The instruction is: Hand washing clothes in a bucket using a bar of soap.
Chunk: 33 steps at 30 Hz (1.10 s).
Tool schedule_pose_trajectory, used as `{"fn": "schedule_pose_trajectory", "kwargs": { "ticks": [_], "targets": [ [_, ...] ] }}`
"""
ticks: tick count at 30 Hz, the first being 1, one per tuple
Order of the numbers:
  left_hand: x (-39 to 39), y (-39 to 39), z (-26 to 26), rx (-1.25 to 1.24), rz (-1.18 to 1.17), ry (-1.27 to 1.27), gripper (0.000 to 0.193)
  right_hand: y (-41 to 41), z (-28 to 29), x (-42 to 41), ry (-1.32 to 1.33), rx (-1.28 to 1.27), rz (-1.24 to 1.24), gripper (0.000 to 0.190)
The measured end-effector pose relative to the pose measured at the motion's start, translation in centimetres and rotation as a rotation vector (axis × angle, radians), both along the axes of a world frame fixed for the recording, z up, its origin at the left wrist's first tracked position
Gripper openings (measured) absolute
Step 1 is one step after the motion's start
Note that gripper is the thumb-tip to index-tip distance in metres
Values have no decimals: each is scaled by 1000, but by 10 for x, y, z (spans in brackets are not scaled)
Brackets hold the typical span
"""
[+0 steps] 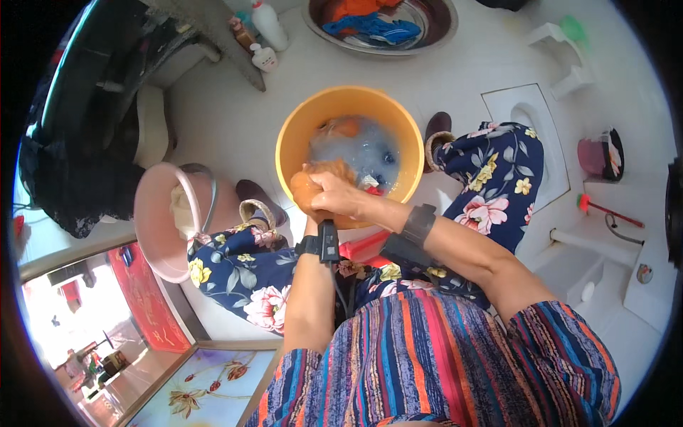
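A wet orange cloth (306, 193) is bunched between my two hands, inside the near left rim of a yellow plastic tub (285, 144). My right hand (336, 193) grips it from above, thumb and fingers closed over the folds. Beneath the bunch, my left hand (311, 223) holds its near side; the cloth and the right hand hide most of its fingers. Cloudy, sudsy water (352, 147) stands in the tub. An orange piece of fabric (344, 127) shows at the far side, with dark fabric (388, 158) and a small red item (375, 190) partly under water.
A metal basin (448, 26) holds orange and blue clothes (379, 28). Several bottles (269, 24) stand at the upper left. A pink bucket (144, 224) is by my left leg. Right are a squat toilet (557, 155) and a red-handled brush (613, 211). Red plastic (363, 248) shows between my legs.
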<state>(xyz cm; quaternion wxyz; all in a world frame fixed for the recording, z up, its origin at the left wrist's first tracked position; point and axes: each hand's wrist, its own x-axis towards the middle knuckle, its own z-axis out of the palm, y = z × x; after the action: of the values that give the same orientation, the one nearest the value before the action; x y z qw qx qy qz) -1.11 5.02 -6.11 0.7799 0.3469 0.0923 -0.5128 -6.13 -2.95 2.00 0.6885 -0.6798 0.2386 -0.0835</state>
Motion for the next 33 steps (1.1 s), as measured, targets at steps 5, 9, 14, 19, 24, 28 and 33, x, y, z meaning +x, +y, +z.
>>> {"fn": "schedule_pose_trajectory", "kwargs": {
  "ticks": [5,9,14,19,24,28,33],
  "targets": [
    [10,-17,-16,-107,78,267,40,-11,-12,16,36,-801,-246,40],
    [6,-36,24,129,-31,17,38,-84,-57,7,373,-602,-143,39],
    [49,-33,48,649,-407,-890,39,-122,-79,-32,554,-1141,-100,23],
    [53,-40,-15,973,-956,-1504,55,-103,-121,-32,704,-995,57,25],
    [30,-37,-112,1058,-1180,-1623,44,-88,-163,-21,931,-674,299,34],
    [40,-33,-113,821,-1361,-1463,24,-87,-172,-18,959,-480,356,33],
    [46,-15,-120,885,-1633,-1574,24,-70,-201,-19,821,-324,48,32]
  ]
}}
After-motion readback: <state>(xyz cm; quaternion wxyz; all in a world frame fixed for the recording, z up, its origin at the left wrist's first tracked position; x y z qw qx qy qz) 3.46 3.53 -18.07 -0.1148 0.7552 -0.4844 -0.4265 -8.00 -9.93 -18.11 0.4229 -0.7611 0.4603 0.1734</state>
